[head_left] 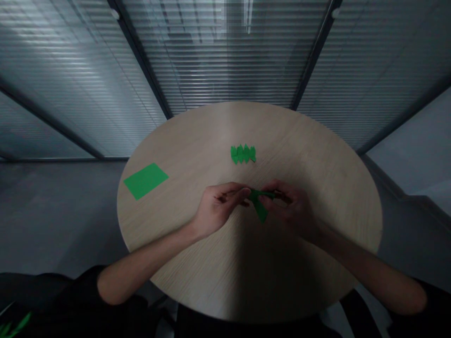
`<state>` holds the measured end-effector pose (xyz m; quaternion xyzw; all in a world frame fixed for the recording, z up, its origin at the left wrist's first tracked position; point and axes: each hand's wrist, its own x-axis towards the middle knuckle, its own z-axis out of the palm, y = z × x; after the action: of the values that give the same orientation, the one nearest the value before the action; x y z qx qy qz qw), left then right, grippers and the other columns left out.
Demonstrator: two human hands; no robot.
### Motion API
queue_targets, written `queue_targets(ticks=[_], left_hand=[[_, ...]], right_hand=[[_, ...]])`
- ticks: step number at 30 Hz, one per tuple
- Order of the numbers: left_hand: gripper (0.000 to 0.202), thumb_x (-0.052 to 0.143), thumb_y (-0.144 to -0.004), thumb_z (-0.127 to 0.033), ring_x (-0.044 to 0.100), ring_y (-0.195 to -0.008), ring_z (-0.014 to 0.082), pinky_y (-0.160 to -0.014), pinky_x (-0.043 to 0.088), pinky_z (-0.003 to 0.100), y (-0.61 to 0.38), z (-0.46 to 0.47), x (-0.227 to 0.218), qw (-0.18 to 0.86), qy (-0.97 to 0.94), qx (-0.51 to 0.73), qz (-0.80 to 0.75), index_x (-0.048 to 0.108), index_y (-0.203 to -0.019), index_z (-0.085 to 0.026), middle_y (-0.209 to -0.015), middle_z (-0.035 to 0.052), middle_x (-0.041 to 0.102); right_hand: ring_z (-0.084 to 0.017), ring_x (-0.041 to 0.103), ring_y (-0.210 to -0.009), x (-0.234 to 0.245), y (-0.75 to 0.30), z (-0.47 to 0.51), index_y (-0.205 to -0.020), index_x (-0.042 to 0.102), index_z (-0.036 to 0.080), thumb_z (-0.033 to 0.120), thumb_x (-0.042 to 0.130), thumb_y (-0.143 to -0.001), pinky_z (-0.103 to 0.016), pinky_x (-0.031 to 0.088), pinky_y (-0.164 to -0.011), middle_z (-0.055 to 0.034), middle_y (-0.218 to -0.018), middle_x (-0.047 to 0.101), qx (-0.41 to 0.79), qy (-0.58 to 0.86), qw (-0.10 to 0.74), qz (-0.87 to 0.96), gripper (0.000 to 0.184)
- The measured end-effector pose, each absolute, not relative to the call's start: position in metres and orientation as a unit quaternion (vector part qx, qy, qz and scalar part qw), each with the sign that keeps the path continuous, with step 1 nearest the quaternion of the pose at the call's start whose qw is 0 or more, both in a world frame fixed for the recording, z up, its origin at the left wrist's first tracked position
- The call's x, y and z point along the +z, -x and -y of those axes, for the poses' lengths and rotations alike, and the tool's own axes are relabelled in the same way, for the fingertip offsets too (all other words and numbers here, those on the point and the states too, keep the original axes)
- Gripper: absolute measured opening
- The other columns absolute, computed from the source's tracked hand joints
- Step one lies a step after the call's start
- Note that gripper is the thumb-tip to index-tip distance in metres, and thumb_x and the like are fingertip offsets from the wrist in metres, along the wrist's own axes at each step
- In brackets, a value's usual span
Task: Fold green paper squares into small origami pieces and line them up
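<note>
From my remote seat, I see left hand and right hand pinching green paper between them, probably mid-fold (shadow hides the creases), which next calls for firm pressing.

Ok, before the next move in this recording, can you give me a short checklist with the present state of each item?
1. Left hand on the held green piece: ok, thumb and fingers at its left end.
2. Right hand on the same piece: ok, gripping its right side.
3. Flat green sheet apart from the hands: ok, lying on the left of the table.
4. Jagged green piece apart from the hands: ok, lying beyond them.
5. Even light: not ok, a shadow darkens the near part of the table.
6. Held folds lined up: cannot tell, fingers cover part.
</note>
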<state>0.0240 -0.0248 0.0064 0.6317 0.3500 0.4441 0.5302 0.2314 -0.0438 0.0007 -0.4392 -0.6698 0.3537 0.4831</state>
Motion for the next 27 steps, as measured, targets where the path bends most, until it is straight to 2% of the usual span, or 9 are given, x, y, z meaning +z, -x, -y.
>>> queue_targets(ticks=[11, 14, 17, 27], left_hand=[[0.027, 0.072, -0.094, -0.040, 0.075, -0.070, 0.0181, -0.067, 0.066, 0.029, -0.0230, 0.0238, 0.0045, 0.538, -0.626, 0.448, -0.345, 0.079, -0.088, -0.015, -0.084, 0.0085, 0.080], [0.027, 0.076, -0.091, -0.040, 0.073, -0.065, 0.0167, -0.059, 0.061, 0.025, -0.0227, 0.0236, 0.0054, 0.538, -0.629, 0.427, -0.365, 0.078, -0.090, -0.014, -0.077, 0.0073, 0.077], [0.027, 0.081, -0.086, -0.039, 0.070, -0.061, 0.0145, -0.052, 0.053, 0.020, -0.0227, 0.0238, 0.0055, 0.536, -0.632, 0.411, -0.379, 0.075, -0.084, -0.013, -0.070, 0.0052, 0.074], [0.024, 0.072, -0.090, -0.034, 0.063, -0.055, 0.0111, -0.046, 0.041, 0.019, -0.0243, 0.0253, 0.0044, 0.536, -0.637, 0.400, -0.384, 0.070, -0.080, -0.013, -0.066, 0.0049, 0.072]], right_hand=[[-0.016, 0.068, -0.069, -0.0049, -0.2339, 0.0413, -0.086, 0.074, 0.020, 0.033, 0.072, -0.091, -0.026, 0.054, -0.062, -0.0011, -0.077, 0.073, 0.369, 0.441, 0.446, 0.686, 0.014], [-0.015, 0.067, -0.068, -0.0047, -0.2330, 0.0412, -0.087, 0.074, 0.020, 0.036, 0.072, -0.092, -0.025, 0.053, -0.061, -0.0009, -0.076, 0.072, 0.383, 0.444, 0.438, 0.681, 0.017], [-0.015, 0.069, -0.071, -0.0047, -0.2325, 0.0412, -0.091, 0.075, 0.019, 0.037, 0.071, -0.093, -0.025, 0.053, -0.064, -0.0014, -0.079, 0.074, 0.401, 0.442, 0.429, 0.679, 0.018], [-0.012, 0.064, -0.066, 0.0022, -0.2329, 0.0412, -0.084, 0.071, 0.019, 0.034, 0.061, -0.101, -0.023, 0.049, -0.062, 0.0003, -0.074, 0.070, 0.385, 0.405, 0.431, 0.709, 0.025]])
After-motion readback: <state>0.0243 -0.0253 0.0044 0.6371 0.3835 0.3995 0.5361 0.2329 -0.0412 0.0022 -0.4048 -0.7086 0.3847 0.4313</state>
